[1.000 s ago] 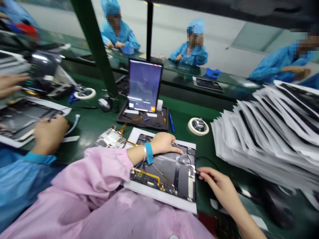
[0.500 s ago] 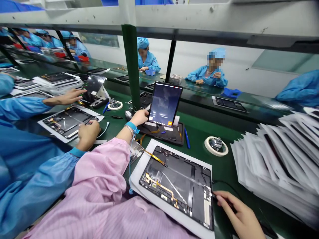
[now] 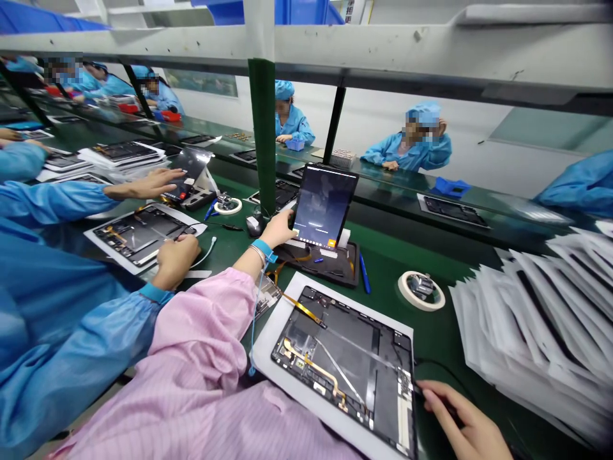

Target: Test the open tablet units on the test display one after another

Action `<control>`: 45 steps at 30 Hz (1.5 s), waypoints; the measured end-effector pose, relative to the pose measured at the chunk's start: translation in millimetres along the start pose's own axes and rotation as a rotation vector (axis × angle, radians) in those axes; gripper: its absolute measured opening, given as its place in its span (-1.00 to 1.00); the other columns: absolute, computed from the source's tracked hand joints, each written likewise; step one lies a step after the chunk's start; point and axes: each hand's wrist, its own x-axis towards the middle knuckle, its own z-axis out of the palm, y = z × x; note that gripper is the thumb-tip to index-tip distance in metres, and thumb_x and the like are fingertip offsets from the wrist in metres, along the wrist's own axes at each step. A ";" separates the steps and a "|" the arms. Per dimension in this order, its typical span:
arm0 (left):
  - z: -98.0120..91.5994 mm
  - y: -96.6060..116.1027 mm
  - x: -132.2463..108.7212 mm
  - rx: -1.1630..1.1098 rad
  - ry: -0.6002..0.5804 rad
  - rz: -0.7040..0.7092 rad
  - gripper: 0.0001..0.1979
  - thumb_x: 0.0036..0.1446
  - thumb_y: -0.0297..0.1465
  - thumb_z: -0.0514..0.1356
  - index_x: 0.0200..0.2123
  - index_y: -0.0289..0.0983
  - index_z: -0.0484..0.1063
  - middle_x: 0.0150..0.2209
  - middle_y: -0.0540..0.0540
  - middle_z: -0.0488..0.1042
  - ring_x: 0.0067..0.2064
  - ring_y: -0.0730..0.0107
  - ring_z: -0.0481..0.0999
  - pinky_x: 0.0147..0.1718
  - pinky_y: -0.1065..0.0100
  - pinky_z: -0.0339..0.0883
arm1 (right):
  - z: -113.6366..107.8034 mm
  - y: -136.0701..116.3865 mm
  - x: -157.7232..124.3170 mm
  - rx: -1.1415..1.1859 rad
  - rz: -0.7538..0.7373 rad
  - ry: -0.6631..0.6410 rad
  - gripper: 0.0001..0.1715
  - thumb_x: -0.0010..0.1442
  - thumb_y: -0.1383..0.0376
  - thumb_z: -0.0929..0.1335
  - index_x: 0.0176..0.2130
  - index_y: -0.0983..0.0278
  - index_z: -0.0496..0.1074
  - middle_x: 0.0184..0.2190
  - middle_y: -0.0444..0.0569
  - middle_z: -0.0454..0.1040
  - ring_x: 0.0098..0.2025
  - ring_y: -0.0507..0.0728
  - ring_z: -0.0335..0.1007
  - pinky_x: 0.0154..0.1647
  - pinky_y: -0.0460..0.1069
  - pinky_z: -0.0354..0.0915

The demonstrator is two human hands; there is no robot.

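Observation:
A lit tablet screen [image 3: 325, 204] stands tilted in a black holder [image 3: 342, 271]. My left hand [image 3: 278, 230] grips its lower left edge, thumb at the front and fingers partly hidden behind. Nearer me, an opened tablet housing [image 3: 347, 358] lies on white sheets [image 3: 275, 345], with its flex cables and boards exposed. A gold flex cable [image 3: 301, 309] reaches over its upper left edge towards a loose circuit board [image 3: 266, 295]. At the housing's right edge my right hand [image 3: 462, 415] pinches a small black cable plug [image 3: 419, 387]; whether it is inserted I cannot make out.
Right of the housing are a tape roll [image 3: 421, 291] with metal parts inside and a tall stack of white sheets [image 3: 536, 332]. A blue pen [image 3: 364, 273] lies by the holder. At left, a co-worker's hands [image 3: 177, 259] work on another housing. A green post [image 3: 262, 134] rises behind.
The camera view has shifted slightly, so things sit a little lower and further right. Both my hands keep their places. A person across the bench has raised a hand to their head.

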 end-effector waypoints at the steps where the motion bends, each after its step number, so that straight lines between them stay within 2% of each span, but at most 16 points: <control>1: 1.9 1.1 2.0 -0.039 0.022 0.034 -0.42 -0.21 -0.48 0.30 -0.02 -0.31 0.33 -0.02 -0.21 0.45 0.00 0.16 0.42 0.00 0.27 0.24 | -0.3 -0.4 0.3 -0.003 -0.006 0.000 -0.57 0.11 -0.06 0.30 -0.25 0.18 0.54 -0.25 -0.05 0.56 -0.26 0.14 0.52 -0.27 -0.13 0.44; 4: 8.0 6.5 9.2 -0.127 0.076 0.068 -0.58 -0.11 -0.46 0.24 -0.10 -0.33 0.35 -0.09 -0.18 0.48 -0.07 0.27 0.46 -0.03 0.31 0.27 | -0.8 -1.1 1.0 -0.014 -0.021 0.004 -0.57 0.11 -0.06 0.29 -0.26 0.17 0.54 -0.25 -0.07 0.56 -0.25 0.13 0.52 -0.27 -0.13 0.44; 9: 13.9 15.2 21.3 -0.096 0.222 -0.063 -0.68 -0.06 -0.28 0.26 -0.24 -0.31 0.36 -0.15 -0.17 0.48 -0.08 0.26 0.44 -0.03 0.26 0.26 | -1.2 1.0 -0.1 -0.021 -0.013 -0.003 -0.56 0.12 -0.05 0.29 -0.25 0.19 0.54 -0.24 -0.04 0.55 -0.25 0.15 0.51 -0.31 -0.13 0.44; 12: 15.1 17.9 26.8 -0.163 0.210 -0.087 -0.71 -0.05 -0.36 0.24 -0.21 -0.33 0.36 -0.14 -0.18 0.48 -0.09 0.26 0.45 -0.03 0.24 0.26 | -0.6 1.7 -0.9 -0.013 0.000 -0.002 -0.56 0.12 -0.06 0.30 -0.25 0.18 0.53 -0.25 -0.04 0.55 -0.26 0.14 0.51 -0.28 -0.13 0.43; 16: 16.5 26.6 26.7 -0.246 0.173 -0.025 -0.62 0.02 -0.49 0.11 -0.03 -0.36 0.29 -0.07 -0.19 0.47 -0.07 0.32 0.47 -0.02 0.29 0.27 | 1.0 1.2 -1.2 0.010 0.028 -0.017 -0.56 0.12 -0.06 0.29 -0.24 0.19 0.52 -0.24 -0.03 0.55 -0.27 0.12 0.51 -0.27 -0.14 0.42; 21: 20.2 44.9 22.9 -0.188 0.292 0.077 -0.24 -0.13 -0.38 0.32 0.15 -0.35 0.10 0.12 -0.28 0.31 0.13 0.11 0.31 0.12 0.21 0.15 | 2.2 0.8 -1.4 0.031 0.029 -0.012 -0.55 0.12 -0.07 0.30 -0.23 0.19 0.52 -0.24 -0.03 0.55 -0.29 0.11 0.50 -0.26 -0.14 0.41; 26: 26.3 55.4 35.5 -0.285 0.303 -0.057 -0.41 -0.08 -0.20 0.31 -0.02 -0.33 0.24 -0.02 -0.27 0.41 0.01 0.17 0.43 0.00 0.25 0.26 | 2.6 -0.4 -1.8 0.003 -0.002 0.004 -0.56 0.14 -0.06 0.29 -0.23 0.18 0.52 -0.27 -0.04 0.55 -0.29 0.12 0.50 -0.23 -0.11 0.41; 31: 24.3 60.7 42.1 -0.111 0.329 -0.122 -0.30 -0.23 -0.21 0.40 -0.04 -0.32 0.21 0.01 -0.29 0.36 0.07 0.10 0.35 0.02 0.21 0.22 | 2.8 -1.8 -4.1 0.002 -0.018 0.015 -0.57 0.16 -0.04 0.27 -0.23 0.19 0.51 -0.28 -0.04 0.54 -0.33 0.11 0.49 -0.27 -0.11 0.42; 34: 18.4 76.1 32.7 -0.093 0.450 -0.158 -0.28 -0.16 -0.18 0.36 0.02 -0.34 0.17 0.08 -0.35 0.27 0.15 0.05 0.25 0.08 0.17 0.14 | 1.6 -4.1 -2.8 -0.011 -0.058 0.006 -0.59 0.19 -0.01 0.26 -0.22 0.20 0.50 -0.26 -0.01 0.53 -0.27 0.14 0.49 -0.23 -0.08 0.41; 36: 20.7 95.1 12.6 -0.143 0.509 -0.112 -0.41 -0.03 -0.19 0.28 0.01 -0.34 0.20 0.09 -0.33 0.27 0.13 0.11 0.27 0.06 0.20 0.15 | -0.6 -8.3 -0.4 -0.046 -0.106 -0.034 -0.63 0.21 0.03 0.27 -0.17 0.20 0.47 -0.23 0.00 0.52 -0.24 0.14 0.47 -0.23 -0.06 0.41; 37: 25.5 106.4 -2.8 -0.184 0.463 -0.056 -0.52 0.04 -0.23 0.23 -0.03 -0.34 0.24 0.04 -0.28 0.32 0.07 0.18 0.32 0.02 0.24 0.18 | -2.3 -11.8 0.8 -0.075 -0.137 -0.063 -0.65 0.22 0.06 0.27 -0.13 0.20 0.46 -0.21 0.01 0.51 -0.23 0.14 0.46 -0.22 -0.05 0.40; 38: 32.8 118.1 -21.5 -0.242 0.332 0.019 -0.66 0.11 -0.26 0.17 -0.10 -0.32 0.30 -0.05 -0.21 0.39 -0.04 0.27 0.40 -0.06 0.29 0.24 | -4.2 -16.3 1.7 -0.112 -0.167 -0.095 -0.68 0.23 0.09 0.27 -0.11 0.19 0.44 -0.21 0.01 0.50 -0.23 0.14 0.45 -0.22 -0.03 0.40; 40: 51.9 139.3 -64.9 -0.282 -0.101 0.211 -0.78 0.17 -0.26 0.09 -0.27 -0.31 0.39 -0.29 -0.09 0.47 -0.24 0.37 0.44 -0.20 0.35 0.29 | -8.6 -27.9 2.9 -0.198 -0.213 -0.160 -0.74 0.27 0.17 0.24 -0.14 0.20 0.42 -0.23 0.01 0.48 -0.22 0.14 0.42 -0.19 0.02 0.37; 41: 62.0 147.4 -86.5 -0.222 -0.242 0.308 -0.77 0.17 -0.25 0.09 -0.34 -0.29 0.41 -0.34 -0.07 0.47 -0.29 0.38 0.43 -0.23 0.35 0.28 | -10.8 -34.3 3.3 -0.241 -0.225 -0.191 -0.76 0.28 0.21 0.22 -0.17 0.21 0.41 -0.25 0.01 0.47 -0.22 0.15 0.41 -0.18 0.04 0.36; 43: 80.2 156.4 -122.1 -0.041 -0.347 0.472 -0.71 0.18 -0.22 0.08 -0.42 -0.29 0.43 -0.37 -0.09 0.45 -0.27 0.32 0.40 -0.22 0.30 0.26 | -14.3 -46.3 4.3 -0.320 -0.226 -0.245 -0.77 0.30 0.28 0.17 -0.20 0.24 0.38 -0.29 0.01 0.45 -0.23 0.16 0.39 -0.19 0.07 0.34; 45: 95.0 156.4 -141.6 0.114 -0.385 0.574 -0.66 0.20 -0.19 0.05 -0.46 -0.29 0.43 -0.37 -0.12 0.45 -0.22 0.24 0.39 -0.21 0.27 0.23 | -17.0 -54.7 5.3 -0.376 -0.216 -0.272 -0.76 0.31 0.34 0.14 -0.19 0.26 0.36 -0.31 0.01 0.43 -0.26 0.16 0.37 -0.24 0.06 0.33</control>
